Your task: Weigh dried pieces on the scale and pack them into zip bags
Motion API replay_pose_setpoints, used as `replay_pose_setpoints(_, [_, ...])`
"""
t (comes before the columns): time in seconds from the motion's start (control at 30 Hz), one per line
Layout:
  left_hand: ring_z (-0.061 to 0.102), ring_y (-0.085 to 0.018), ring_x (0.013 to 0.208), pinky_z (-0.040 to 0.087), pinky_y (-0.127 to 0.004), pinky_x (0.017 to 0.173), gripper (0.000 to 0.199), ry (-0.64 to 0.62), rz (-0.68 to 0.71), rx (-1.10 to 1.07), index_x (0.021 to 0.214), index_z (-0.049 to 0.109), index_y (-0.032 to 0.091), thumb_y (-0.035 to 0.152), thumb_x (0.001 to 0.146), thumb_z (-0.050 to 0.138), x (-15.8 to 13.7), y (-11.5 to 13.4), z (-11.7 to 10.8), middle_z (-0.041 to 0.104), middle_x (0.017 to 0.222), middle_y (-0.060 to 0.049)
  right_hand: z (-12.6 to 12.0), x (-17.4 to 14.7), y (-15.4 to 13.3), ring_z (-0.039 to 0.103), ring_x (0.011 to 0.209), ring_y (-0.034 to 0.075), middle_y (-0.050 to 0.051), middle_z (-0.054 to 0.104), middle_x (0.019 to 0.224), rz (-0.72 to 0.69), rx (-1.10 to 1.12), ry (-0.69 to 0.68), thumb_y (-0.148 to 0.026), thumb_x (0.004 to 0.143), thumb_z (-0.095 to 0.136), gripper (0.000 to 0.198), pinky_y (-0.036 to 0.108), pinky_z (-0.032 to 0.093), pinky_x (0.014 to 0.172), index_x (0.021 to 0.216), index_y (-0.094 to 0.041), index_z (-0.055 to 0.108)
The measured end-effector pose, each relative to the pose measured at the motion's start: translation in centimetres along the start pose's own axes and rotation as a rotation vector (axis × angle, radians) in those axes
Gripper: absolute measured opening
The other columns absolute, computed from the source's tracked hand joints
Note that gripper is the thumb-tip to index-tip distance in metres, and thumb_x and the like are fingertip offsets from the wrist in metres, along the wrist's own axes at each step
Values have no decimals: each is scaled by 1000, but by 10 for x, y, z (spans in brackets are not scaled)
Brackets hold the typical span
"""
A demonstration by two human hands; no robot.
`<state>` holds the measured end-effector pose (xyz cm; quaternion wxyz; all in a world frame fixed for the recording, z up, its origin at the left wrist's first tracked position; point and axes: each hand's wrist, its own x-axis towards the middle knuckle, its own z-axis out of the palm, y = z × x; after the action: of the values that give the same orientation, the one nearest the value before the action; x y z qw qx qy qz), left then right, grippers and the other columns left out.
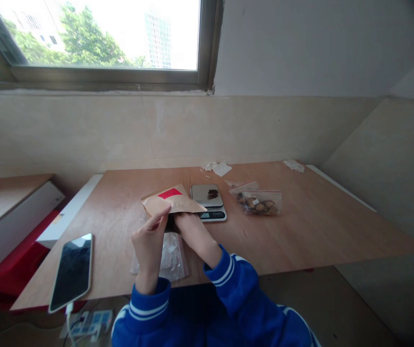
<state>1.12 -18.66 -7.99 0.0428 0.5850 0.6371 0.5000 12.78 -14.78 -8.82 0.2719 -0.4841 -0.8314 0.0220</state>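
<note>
My left hand (151, 236) pinches the near edge of a brown paper bag (152, 204) with a red label, holding its mouth towards me. My right hand (188, 229) reaches inside the bag, so its fingers are hidden. Just right of the bag stands a small kitchen scale (214, 214) with a lit display. Some dark brown dried pieces (213, 194) lie on its plate. Under my wrists, clear plastic bags (174, 260) rest on the table. Further right lies a zip bag of brown dried pieces (261, 205), partly over another clear bag.
A tablet (71, 270) with a white charging cable sits at the left edge of the wooden table (301, 231). Scraps of white paper (222, 168) lie near the wall, and another crumpled piece (294, 166) is at the back right. A power strip (94, 323) is below the left edge.
</note>
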Motion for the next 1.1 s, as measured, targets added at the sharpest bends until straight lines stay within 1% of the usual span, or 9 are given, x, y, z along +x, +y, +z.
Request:
replay_pose_setpoints(0.07, [62,-11,54,41,-18,51,25,3,1,1,101,76,24,35,85,59,2,-1,0,74,68,-1,-8,-7,-2,65,102,26,17,69,113,-10,-129,-59,-2,88,49,31,37,48,96,114,-9,64])
replay_pose_setpoints(0.13, [61,-10,53,41,-18,52,27,5,15,-4,102,76,23,36,86,59,4,-2,0,74,68,-1,-13,-13,-2,62,109,26,16,67,117,-30,-185,-28,-4,90,48,34,42,48,96,121,-11,60])
replay_pose_setpoints(0.23, [61,-11,53,41,-19,51,26,-12,30,-12,102,76,24,37,86,60,7,-4,-1,75,69,-1,-15,-21,2,58,115,26,16,64,123,-57,-149,64,-8,93,45,34,43,48,97,125,-13,56])
replay_pose_setpoints(0.4, [63,-12,54,42,-20,52,26,-33,20,-20,102,76,26,39,86,59,12,-5,-3,76,74,0,-6,-32,9,62,103,24,12,68,112,-36,-96,165,-16,96,46,27,40,50,91,119,-15,61])
replay_pose_setpoints(0.53, [67,-14,61,44,-21,55,25,-35,24,-20,102,76,28,38,86,59,15,-6,-5,76,79,0,1,-37,12,60,107,22,9,67,117,-57,-61,262,-15,97,43,31,39,46,97,122,-18,61])
replay_pose_setpoints(0.63, [67,-15,62,45,-21,54,25,-38,24,-18,103,75,27,37,86,60,17,-6,-5,77,81,0,2,-38,12,58,109,22,8,66,121,-60,-28,297,-14,97,42,34,38,45,98,126,-19,59])
replay_pose_setpoints(0.77, [68,-15,63,45,-21,54,23,-40,24,-16,102,75,28,35,86,60,20,-6,-7,77,82,0,-3,-40,11,57,110,21,8,65,124,-95,-3,339,-14,98,42,36,38,43,99,131,-18,56])
replay_pose_setpoints(0.97, [69,-14,63,46,-20,55,22,-47,-21,-9,103,74,31,33,86,60,23,-4,-9,76,80,2,-11,-44,13,58,106,21,6,69,114,-145,15,424,-14,97,47,26,37,43,94,117,-18,62])
replay_pose_setpoints(1.1, [69,-14,64,45,-20,55,20,-29,21,8,101,75,30,33,86,62,22,-4,-7,76,80,1,-8,-41,17,59,105,21,6,69,113,-131,39,429,-14,96,48,26,37,44,93,117,-19,62])
